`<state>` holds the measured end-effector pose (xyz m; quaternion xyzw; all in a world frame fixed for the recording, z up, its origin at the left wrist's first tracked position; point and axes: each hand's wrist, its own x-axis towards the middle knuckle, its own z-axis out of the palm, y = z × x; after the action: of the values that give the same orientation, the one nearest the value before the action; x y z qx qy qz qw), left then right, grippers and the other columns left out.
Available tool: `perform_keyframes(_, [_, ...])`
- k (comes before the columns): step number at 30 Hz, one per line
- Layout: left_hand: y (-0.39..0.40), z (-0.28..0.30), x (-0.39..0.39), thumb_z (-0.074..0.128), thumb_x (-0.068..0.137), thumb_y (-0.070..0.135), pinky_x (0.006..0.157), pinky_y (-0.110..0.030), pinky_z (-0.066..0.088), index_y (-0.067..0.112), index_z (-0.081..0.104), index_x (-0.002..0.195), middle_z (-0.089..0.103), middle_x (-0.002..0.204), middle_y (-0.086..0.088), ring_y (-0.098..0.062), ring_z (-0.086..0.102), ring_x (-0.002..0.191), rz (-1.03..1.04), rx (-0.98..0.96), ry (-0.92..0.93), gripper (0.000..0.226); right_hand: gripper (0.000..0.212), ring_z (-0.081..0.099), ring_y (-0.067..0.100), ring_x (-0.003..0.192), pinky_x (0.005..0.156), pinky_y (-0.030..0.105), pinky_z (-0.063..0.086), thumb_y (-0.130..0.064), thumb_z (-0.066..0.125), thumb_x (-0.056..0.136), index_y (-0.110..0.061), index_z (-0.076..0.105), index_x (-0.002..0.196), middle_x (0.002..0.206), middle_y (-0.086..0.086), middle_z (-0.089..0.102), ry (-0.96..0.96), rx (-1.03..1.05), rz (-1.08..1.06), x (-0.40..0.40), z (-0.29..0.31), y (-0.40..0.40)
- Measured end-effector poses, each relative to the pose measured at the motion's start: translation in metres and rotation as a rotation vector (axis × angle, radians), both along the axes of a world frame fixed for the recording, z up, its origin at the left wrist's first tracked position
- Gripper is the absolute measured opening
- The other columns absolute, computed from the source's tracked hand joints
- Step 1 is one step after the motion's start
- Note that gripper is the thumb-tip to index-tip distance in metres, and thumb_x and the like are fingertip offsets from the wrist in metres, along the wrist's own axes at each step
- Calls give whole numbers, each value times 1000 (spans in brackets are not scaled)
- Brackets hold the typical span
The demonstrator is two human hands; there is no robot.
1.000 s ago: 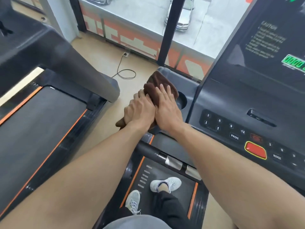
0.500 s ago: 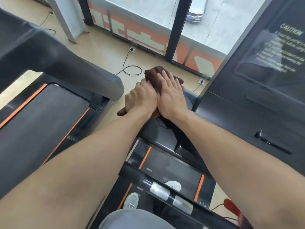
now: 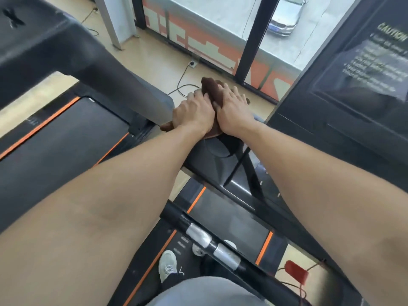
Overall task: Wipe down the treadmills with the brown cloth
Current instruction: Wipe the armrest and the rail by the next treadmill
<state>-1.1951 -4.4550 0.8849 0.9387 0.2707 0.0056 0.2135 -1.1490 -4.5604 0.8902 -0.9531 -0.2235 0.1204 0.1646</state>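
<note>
The brown cloth [image 3: 211,88] lies bunched on the far left corner of the dark console ledge [image 3: 212,155] of the treadmill I stand on. My left hand [image 3: 194,112] presses on the cloth with its fingers bent over the cloth's left side. My right hand [image 3: 234,111] lies flat on the cloth beside it, fingers straight and pointing away. Both arms are stretched far forward. The cloth pokes out beyond the fingertips and below the left wrist. The treadmill's black display panel [image 3: 357,85] with a CAUTION label rises at the right.
A second treadmill [image 3: 55,138] with a black belt and orange stripes stands at the left, its grey arm [image 3: 123,85] ending close to my left hand. A handlebar with silver grips [image 3: 212,246] crosses below my arms. A red safety key [image 3: 295,274] hangs lower right. A cable [image 3: 183,85] lies on the floor.
Both hands have pushed the cloth farther forward along the console ledge toward its far corner. The button panel has gone out of view as the camera leaned forward.
</note>
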Motion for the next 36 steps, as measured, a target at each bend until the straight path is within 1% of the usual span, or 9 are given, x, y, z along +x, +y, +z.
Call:
perform_keyframes(5, [-10,-9,-51,25,108,39,112,-46,33,15,25,159,28,164,-12,-30,36,144,-112,196,68,57,61,-2,30,159,128,44,0,-28,33,108,-14,14,164,172,9,6,49,-87,79,-51,10,-11])
perform_keyframes(12, [0,-2,-124,37,98,56,99,-47,37,24,48,145,49,144,-11,-33,45,125,-239,358,20,58,44,38,37,142,111,45,32,-22,36,104,-8,43,145,149,16,45,123,-264,146,-115,54,-17])
perform_keyframes(16, [27,-10,-154,46,95,46,96,-41,36,23,61,134,61,127,-4,-28,53,114,-321,204,-268,48,38,52,40,129,99,36,38,-29,41,105,-5,49,134,141,23,55,204,-404,142,-135,56,-20])
perform_keyframes(20, [57,-21,-169,45,100,40,100,-45,39,18,59,135,62,126,-6,-29,55,115,-209,69,-352,44,43,49,38,131,105,36,36,-29,45,102,-17,49,143,145,18,53,249,-457,137,-127,59,-14])
perform_keyframes(25, [58,-28,-163,38,103,49,111,-47,36,17,45,148,53,145,-7,-28,48,131,-157,-57,-265,55,76,18,37,154,125,41,9,-34,51,96,-22,18,164,169,13,22,293,-443,128,-118,47,-11])
perform_keyframes(29, [57,-31,-160,25,100,66,122,-46,25,22,15,161,28,165,-4,-24,29,150,-305,26,-149,75,56,52,35,130,104,33,40,-28,53,91,-20,52,146,143,13,57,240,-557,202,-108,55,-14])
perform_keyframes(32, [57,-35,-161,15,101,67,127,-46,11,27,-6,162,4,171,-1,-21,7,157,-380,93,-94,76,43,59,35,116,91,33,48,-23,52,88,-15,64,129,126,12,64,160,-705,291,-105,69,-16])
perform_keyframes(34, [59,-36,-159,12,101,66,127,-46,6,27,-10,162,-2,171,0,-19,1,158,-394,95,-66,76,42,59,35,114,94,35,48,-24,51,90,-12,63,128,126,13,64,170,-763,288,-106,73,-16])
perform_keyframes(36, [60,-37,-158,12,101,66,127,-47,3,27,-9,162,-3,171,1,-19,-1,158,-383,78,-46,76,59,48,35,134,113,39,35,-28,50,93,-10,46,149,149,17,50,199,-786,255,-109,63,-15])
